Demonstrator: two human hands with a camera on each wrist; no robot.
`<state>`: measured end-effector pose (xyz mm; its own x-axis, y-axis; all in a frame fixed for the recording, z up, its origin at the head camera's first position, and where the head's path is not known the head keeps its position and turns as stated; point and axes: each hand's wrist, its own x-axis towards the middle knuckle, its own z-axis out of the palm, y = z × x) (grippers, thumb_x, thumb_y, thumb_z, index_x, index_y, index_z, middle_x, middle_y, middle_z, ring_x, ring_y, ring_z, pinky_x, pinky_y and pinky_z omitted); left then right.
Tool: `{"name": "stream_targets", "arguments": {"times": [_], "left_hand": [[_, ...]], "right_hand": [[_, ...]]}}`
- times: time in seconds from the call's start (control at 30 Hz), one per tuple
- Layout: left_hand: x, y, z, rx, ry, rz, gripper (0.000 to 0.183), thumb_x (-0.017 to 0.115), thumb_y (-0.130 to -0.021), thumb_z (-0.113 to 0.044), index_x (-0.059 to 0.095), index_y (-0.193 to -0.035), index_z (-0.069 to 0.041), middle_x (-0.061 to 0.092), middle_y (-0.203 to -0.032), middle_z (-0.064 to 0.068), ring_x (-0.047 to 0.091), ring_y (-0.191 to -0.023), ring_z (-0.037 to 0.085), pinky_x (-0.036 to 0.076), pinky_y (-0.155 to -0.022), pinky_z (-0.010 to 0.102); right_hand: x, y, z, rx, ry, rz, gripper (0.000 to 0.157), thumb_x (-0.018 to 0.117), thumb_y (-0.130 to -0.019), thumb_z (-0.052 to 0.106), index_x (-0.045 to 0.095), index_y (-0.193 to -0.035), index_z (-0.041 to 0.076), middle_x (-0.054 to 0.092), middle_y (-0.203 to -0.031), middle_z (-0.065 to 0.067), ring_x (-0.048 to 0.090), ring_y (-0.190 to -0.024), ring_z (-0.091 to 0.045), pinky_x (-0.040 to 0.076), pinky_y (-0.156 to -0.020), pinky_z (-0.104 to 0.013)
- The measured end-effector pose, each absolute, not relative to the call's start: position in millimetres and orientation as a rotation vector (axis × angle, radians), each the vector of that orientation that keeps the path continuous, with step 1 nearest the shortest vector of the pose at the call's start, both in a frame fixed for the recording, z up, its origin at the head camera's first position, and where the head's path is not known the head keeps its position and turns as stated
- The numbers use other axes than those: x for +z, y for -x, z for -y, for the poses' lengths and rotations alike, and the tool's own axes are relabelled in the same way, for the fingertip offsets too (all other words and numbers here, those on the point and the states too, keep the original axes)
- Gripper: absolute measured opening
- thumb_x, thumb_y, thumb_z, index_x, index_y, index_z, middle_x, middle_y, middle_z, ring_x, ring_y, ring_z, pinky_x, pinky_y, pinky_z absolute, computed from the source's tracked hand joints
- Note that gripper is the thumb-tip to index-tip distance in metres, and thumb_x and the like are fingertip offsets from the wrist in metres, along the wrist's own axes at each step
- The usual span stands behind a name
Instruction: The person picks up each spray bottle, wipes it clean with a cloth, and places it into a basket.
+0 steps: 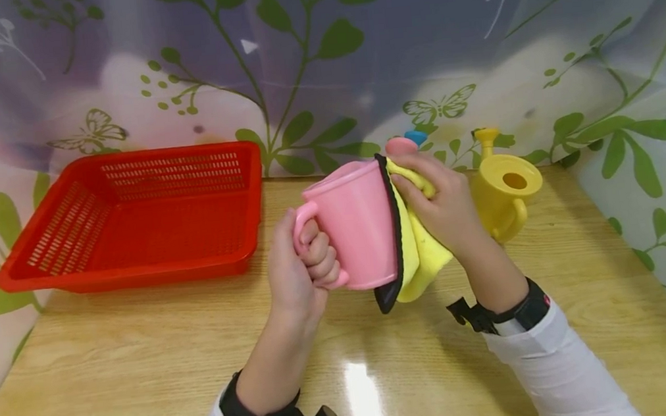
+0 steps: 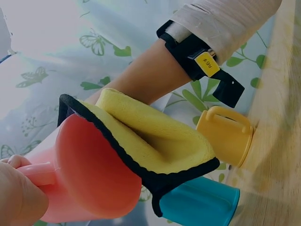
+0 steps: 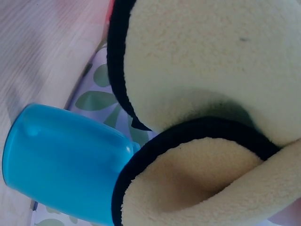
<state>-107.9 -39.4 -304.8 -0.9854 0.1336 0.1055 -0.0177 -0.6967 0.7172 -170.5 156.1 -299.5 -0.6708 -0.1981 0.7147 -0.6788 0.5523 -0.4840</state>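
Observation:
A pink watering can [image 1: 358,225] is held up above the table, its handle gripped by my left hand [image 1: 302,263]. My right hand [image 1: 442,198] holds a yellow cloth [image 1: 417,253] with a black edge against the can's right side. The left wrist view shows the can's round base [image 2: 99,167] tilted toward the camera and the cloth [image 2: 155,136] draped along it. In the right wrist view the cloth [image 3: 211,61] fills much of the picture, hiding most of the right hand.
A red basket [image 1: 166,272] with slotted walls stands at the left on the wooden table [image 1: 163,368]. A yellow watering can [image 1: 489,201] stands at the right. Behind the cloth is a blue container [image 3: 66,160], mostly hidden in the head view. A leaf-patterned curtain [image 1: 321,70] hangs behind.

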Motion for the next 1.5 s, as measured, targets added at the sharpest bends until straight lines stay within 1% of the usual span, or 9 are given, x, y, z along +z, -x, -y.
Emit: {"name": "stream_targets", "arguments": {"times": [0.13, 0.3, 0.57, 0.8, 1.0, 1.13, 1.23, 1.37, 1.5], "left_hand": [[-304, 108, 40, 2.821, -0.239, -1.178, 0.045, 0.021, -0.102, -0.032, 0.03, -0.059, -0.021, 0.028, -0.042, -0.011, 0.011, -0.037, 0.01, 0.004, -0.041, 0.026], [-302, 109, 41, 2.833, -0.243, -1.166, 0.045, 0.021, -0.102, -0.032, 0.03, -0.059, -0.021, 0.027, -0.042, -0.011, 0.011, -0.037, 0.009, 0.003, -0.041, 0.026], [-301, 108, 44, 2.84, -0.222, -1.166, 0.044, 0.022, -0.101, -0.032, 0.029, -0.059, -0.021, 0.023, -0.043, -0.01, 0.01, -0.038, 0.009, 0.003, -0.042, 0.026], [-301, 110, 46, 2.864, -0.212, -1.137, 0.044, 0.021, -0.101, -0.031, 0.029, -0.058, -0.022, 0.023, -0.043, -0.01, 0.009, -0.038, 0.009, 0.002, -0.042, 0.026], [-300, 110, 47, 2.894, -0.21, -1.107, 0.045, 0.02, -0.101, -0.03, 0.029, -0.057, -0.022, 0.022, -0.043, -0.009, 0.008, -0.039, 0.009, 0.0, -0.042, 0.027], [-299, 110, 48, 2.895, -0.214, -1.1, 0.046, 0.019, -0.101, -0.031, 0.03, -0.058, -0.022, 0.022, -0.043, -0.009, 0.008, -0.039, 0.009, 0.0, -0.042, 0.027], [-298, 109, 49, 2.896, -0.216, -1.1, 0.046, 0.02, -0.101, -0.032, 0.03, -0.058, -0.021, 0.023, -0.043, -0.009, 0.008, -0.039, 0.009, 0.001, -0.042, 0.027], [-298, 109, 50, 2.901, -0.217, -1.111, 0.045, 0.021, -0.101, -0.033, 0.03, -0.058, -0.021, 0.022, -0.044, -0.008, 0.008, -0.04, 0.01, 0.001, -0.042, 0.026], [-298, 109, 51, 2.903, -0.226, -1.129, 0.045, 0.021, -0.101, -0.033, 0.03, -0.058, -0.021, 0.022, -0.044, -0.008, 0.009, -0.039, 0.01, 0.002, -0.042, 0.026]], "right_hand": [[-302, 168, -156, 1.018, -0.671, 2.209, 0.026, 0.069, -0.083, -0.002, 0.067, -0.109, -0.002, 0.068, -0.108, -0.02, 0.066, -0.097, -0.033, 0.049, -0.084, -0.024], [-306, 166, -156, 1.049, -0.693, 2.22, 0.026, 0.068, -0.084, -0.002, 0.067, -0.109, -0.002, 0.068, -0.109, -0.02, 0.064, -0.102, -0.033, 0.049, -0.089, -0.026], [-314, 164, -157, 1.074, -0.774, 2.153, 0.024, 0.068, -0.082, -0.005, 0.067, -0.106, -0.004, 0.069, -0.103, -0.02, 0.064, -0.099, -0.035, 0.045, -0.091, -0.016], [-324, 164, -160, 1.09, -0.854, 2.067, 0.022, 0.068, -0.088, 0.009, 0.068, -0.105, -0.004, 0.07, -0.103, -0.02, 0.065, -0.1, -0.029, 0.045, -0.095, -0.018], [-329, 160, -162, 1.093, -0.867, 2.063, 0.022, 0.07, -0.085, 0.006, 0.069, -0.105, -0.004, 0.069, -0.105, -0.021, 0.064, -0.101, -0.031, 0.044, -0.098, -0.018], [-332, 158, -162, 1.104, -0.886, 2.038, 0.027, 0.066, -0.092, 0.02, 0.07, -0.104, -0.003, 0.069, -0.105, -0.022, 0.064, -0.101, -0.032, 0.044, -0.098, -0.018], [-335, 157, -163, 1.128, -0.905, 2.017, 0.031, 0.063, -0.094, 0.025, 0.069, -0.104, -0.004, 0.069, -0.104, -0.022, 0.064, -0.103, -0.024, 0.044, -0.098, -0.018], [-341, 155, -164, 1.155, -0.925, 2.005, 0.032, 0.063, -0.094, 0.025, 0.069, -0.103, -0.005, 0.069, -0.102, -0.024, 0.062, -0.108, -0.01, 0.044, -0.098, -0.018], [-346, 155, -167, 1.162, -0.944, 1.989, 0.042, 0.06, -0.095, 0.034, 0.068, -0.101, -0.006, 0.068, -0.099, -0.025, 0.059, -0.109, -0.002, 0.044, -0.097, -0.017]]}}
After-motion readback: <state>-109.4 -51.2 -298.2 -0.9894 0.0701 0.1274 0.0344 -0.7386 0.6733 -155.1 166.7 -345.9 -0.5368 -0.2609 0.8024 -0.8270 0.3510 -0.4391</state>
